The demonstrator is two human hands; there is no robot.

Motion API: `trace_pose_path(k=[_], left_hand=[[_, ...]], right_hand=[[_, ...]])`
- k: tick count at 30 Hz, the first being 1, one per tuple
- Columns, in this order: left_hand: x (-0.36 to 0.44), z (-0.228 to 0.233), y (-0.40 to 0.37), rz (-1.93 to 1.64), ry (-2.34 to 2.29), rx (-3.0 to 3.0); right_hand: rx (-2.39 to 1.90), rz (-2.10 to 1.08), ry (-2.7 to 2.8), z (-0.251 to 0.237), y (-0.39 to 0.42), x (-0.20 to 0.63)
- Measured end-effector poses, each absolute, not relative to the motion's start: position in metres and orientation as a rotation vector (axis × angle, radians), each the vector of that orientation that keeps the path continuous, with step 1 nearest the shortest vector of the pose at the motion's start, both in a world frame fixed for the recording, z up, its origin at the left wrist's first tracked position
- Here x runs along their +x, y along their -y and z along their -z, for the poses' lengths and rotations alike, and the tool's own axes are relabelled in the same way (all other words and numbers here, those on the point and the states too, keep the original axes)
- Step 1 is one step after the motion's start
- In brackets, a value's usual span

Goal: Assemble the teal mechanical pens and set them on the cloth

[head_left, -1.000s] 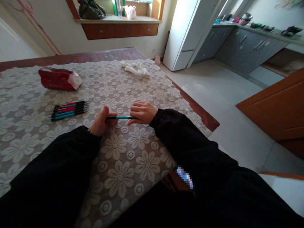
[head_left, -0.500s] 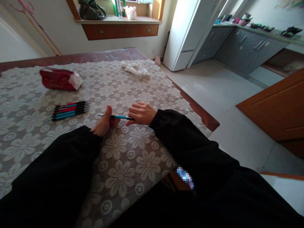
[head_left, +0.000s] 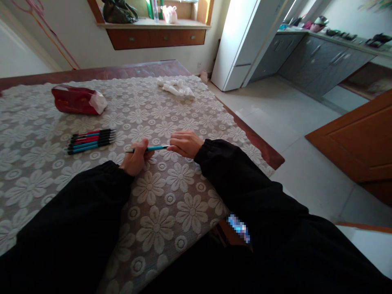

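Observation:
A blue pen with dark and silvery parts is held nearly level just above the table, between my two hands. My left hand is closed round its left part, with a dark end sticking out past the thumb. At the pale right end, the fingers of my right hand are bent and pinch the tip. Left of my hands, a row of several pens in red, blue and black lies side by side on the lace tablecloth, their silvery tips to the right.
A dark red pouch lies at the back left of the table. Crumpled white plastic rests near the far edge. The table's bare wooden corner juts out at the right. Beyond stand a white fridge and a wooden door.
The pen's silvery end was at the left and now a pale end is at the right, so it appears turned round. My left thumb has lowered over the pen.

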State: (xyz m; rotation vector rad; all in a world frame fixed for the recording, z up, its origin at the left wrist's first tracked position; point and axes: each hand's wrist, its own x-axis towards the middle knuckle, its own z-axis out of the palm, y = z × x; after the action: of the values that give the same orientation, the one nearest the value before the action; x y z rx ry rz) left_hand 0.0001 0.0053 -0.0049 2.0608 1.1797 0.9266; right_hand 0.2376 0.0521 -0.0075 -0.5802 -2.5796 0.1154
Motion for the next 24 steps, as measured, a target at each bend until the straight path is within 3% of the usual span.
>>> trace_pose_path(k=[9, 11, 18, 24], left_hand=[[-0.001, 0.006, 0.001, -1.016, -1.068, 2.016], [-0.002, 0.008, 0.000, -1.006, -1.104, 2.003], [-0.005, 0.006, -0.006, -0.921, -1.153, 1.894], [-0.007, 0.010, -0.006, -0.880, -1.251, 1.859]], right_hand=[[-0.609, -0.883, 2.441, 0.021, -0.058, 0.230], [-0.606, -0.817, 2.443, 0.021, -0.059, 0.232], [-0.562, -0.119, 2.565, 0.012, -0.059, 0.238], [-0.551, 0.078, 2.573, 0.014, -0.058, 0.237]])
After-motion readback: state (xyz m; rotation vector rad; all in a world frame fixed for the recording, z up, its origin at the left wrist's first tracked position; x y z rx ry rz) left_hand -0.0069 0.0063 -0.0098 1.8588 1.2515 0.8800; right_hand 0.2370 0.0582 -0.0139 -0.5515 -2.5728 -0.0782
